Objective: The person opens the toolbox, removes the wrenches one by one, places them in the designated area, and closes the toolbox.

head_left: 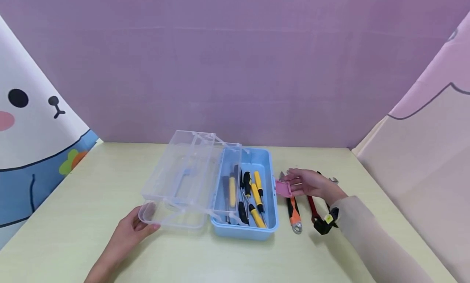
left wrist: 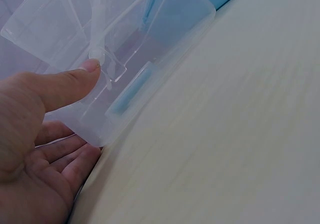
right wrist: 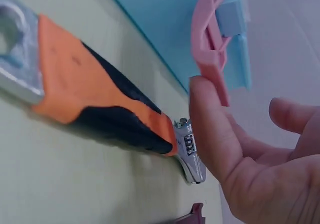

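A blue toolbox stands with its clear plastic lid swung out to the left. At the lid's near-left corner, my left hand holds the edge, thumb on one side and the other fingers behind. My right hand is at the box's right side, where a fingertip touches the underside of the pink latch, which sticks outward. Its thumb stands apart from the latch. Inside the box lie several screwdrivers with yellow and black handles, partly seen through a clear tray.
Right of the box lies an orange-and-black adjustable wrench, under the right hand. Beyond it are a dark red-handled tool and a black item by the right wrist. A purple backdrop stands behind the table.
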{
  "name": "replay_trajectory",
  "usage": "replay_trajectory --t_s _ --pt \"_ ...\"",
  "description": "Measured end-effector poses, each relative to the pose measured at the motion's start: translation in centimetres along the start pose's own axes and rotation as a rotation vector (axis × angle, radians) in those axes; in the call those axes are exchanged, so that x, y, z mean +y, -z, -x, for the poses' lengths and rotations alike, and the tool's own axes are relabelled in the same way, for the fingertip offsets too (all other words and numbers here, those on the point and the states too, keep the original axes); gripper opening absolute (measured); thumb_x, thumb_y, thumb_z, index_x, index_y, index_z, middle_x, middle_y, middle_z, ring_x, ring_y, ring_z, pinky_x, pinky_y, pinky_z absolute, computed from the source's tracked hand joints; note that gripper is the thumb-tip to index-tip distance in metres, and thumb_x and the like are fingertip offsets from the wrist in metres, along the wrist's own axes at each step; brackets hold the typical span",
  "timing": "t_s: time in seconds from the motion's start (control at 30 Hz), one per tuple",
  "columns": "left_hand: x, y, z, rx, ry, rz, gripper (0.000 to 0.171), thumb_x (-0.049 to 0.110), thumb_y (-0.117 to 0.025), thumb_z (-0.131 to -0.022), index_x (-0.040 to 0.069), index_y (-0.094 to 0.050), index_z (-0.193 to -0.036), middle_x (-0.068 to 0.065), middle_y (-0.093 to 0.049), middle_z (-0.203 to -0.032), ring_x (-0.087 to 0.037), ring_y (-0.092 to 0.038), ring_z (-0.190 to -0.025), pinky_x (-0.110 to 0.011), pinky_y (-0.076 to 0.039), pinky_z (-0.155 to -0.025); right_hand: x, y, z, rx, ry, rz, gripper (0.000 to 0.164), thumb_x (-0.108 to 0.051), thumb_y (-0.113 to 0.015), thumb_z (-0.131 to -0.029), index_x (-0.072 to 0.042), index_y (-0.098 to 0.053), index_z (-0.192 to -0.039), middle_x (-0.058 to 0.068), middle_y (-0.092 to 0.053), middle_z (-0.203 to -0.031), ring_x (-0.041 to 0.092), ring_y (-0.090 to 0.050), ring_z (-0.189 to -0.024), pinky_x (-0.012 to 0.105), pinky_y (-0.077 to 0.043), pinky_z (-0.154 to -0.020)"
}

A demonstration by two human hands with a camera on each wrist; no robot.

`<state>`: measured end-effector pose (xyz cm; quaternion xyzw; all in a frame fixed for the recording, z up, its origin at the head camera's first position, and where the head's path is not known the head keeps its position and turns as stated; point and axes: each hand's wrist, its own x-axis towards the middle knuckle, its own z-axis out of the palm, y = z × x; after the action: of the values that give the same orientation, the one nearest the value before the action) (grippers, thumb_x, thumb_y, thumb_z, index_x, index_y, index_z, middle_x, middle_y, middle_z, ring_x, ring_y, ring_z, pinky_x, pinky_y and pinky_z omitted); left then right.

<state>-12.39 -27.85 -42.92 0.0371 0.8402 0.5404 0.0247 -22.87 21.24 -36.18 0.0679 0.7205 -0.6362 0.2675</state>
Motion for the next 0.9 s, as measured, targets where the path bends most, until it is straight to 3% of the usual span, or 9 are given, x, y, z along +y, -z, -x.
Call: replay_trajectory --t_s 0.2,0.4,0.53,0.63,0.73,0.8,0.9 --pt "-0.3 0.0 -0.4 -0.003 0.011 -0.027 0.063 0.017 -0.069 -0.088 -0.008 -0.037 -0.137 -0.035 -0.045 -0.136 -0.025 -0.055 -0.118 -0.008 -0.049 -0.080 0.6 0.3 1.2 -0.051 0.061 -0.155 0.038 -0.016 -0.039 -0.103 0.009 -0.047 -0.131 0.006 -0.065 -0.100 0.018 -0.065 -0.091 0.030 -0.058 -0.084" --pt "-0.5 0.3 -0.6 -0.013 0.020 -0.042 0.065 0.017 -0.069 -0.088 -0.008 -0.037 -0.138 -0.036 -0.044 -0.137 -0.020 -0.055 -0.117 -0.008 -0.049 -0.079 1.4 -0.4 1.7 -0.121 0.088 -0.279 0.020 -0.011 -0.043 -0.101 -0.007 -0.062 -0.106 0.006 -0.068 -0.099 0.017 -0.065 -0.092 0.026 -0.057 -0.085" --pt "-0.8 0.3 -0.8 -0.022 0.014 -0.029 0.064 0.016 -0.070 -0.088 -0.008 -0.037 -0.137 -0.037 -0.043 -0.137 -0.002 -0.055 -0.110 -0.007 -0.049 -0.079 2.1 -1.1 1.6 -0.104 0.100 -0.286 0.020 -0.015 -0.046 -0.101 -0.005 -0.057 -0.114 0.006 -0.068 -0.100 0.017 -0.066 -0.092 0.025 -0.057 -0.084" --pt "-1.0 0.3 -0.8 -0.024 0.019 -0.039 0.065 0.016 -0.070 -0.087 -0.008 -0.037 -0.137 -0.037 -0.043 -0.137 -0.005 -0.056 -0.111 -0.006 -0.049 -0.080 2.6 -1.7 1.3 -0.096 0.108 -0.275 0.024 -0.019 -0.049 -0.100 -0.004 -0.053 -0.119 0.005 -0.068 -0.102 0.017 -0.066 -0.094 0.026 -0.056 -0.087" --pt "-1.1 0.3 -0.9 -0.026 0.026 -0.062 0.066 0.017 -0.070 -0.087 -0.009 -0.037 -0.137 -0.037 -0.042 -0.137 -0.026 -0.055 -0.118 -0.006 -0.048 -0.080 2.9 -2.1 0.9 -0.117 0.118 -0.258 0.020 -0.021 -0.048 -0.101 -0.010 -0.057 -0.115 0.003 -0.069 -0.102 0.017 -0.066 -0.096 0.028 -0.056 -0.089" --pt "-1.0 0.3 -1.0 -0.027 0.023 -0.065 0.066 0.017 -0.070 -0.087 -0.009 -0.037 -0.137 -0.037 -0.042 -0.137 -0.033 -0.053 -0.119 -0.006 -0.048 -0.080 2.9 -2.4 0.6 -0.139 0.123 -0.256 0.019 -0.023 -0.047 -0.101 -0.013 -0.061 -0.110 0.002 -0.070 -0.101 0.018 -0.066 -0.097 0.030 -0.055 -0.090" --pt "-0.9 0.4 -1.2 -0.029 0.019 -0.053 0.066 0.016 -0.070 -0.087 -0.009 -0.036 -0.137 -0.038 -0.042 -0.137 -0.029 -0.056 -0.117 -0.007 -0.049 -0.079 2.8 -2.8 0.4 -0.158 0.121 -0.259 0.021 -0.026 -0.047 -0.101 -0.016 -0.065 -0.098 -0.001 -0.070 -0.095 0.018 -0.065 -0.098 0.032 -0.055 -0.090"
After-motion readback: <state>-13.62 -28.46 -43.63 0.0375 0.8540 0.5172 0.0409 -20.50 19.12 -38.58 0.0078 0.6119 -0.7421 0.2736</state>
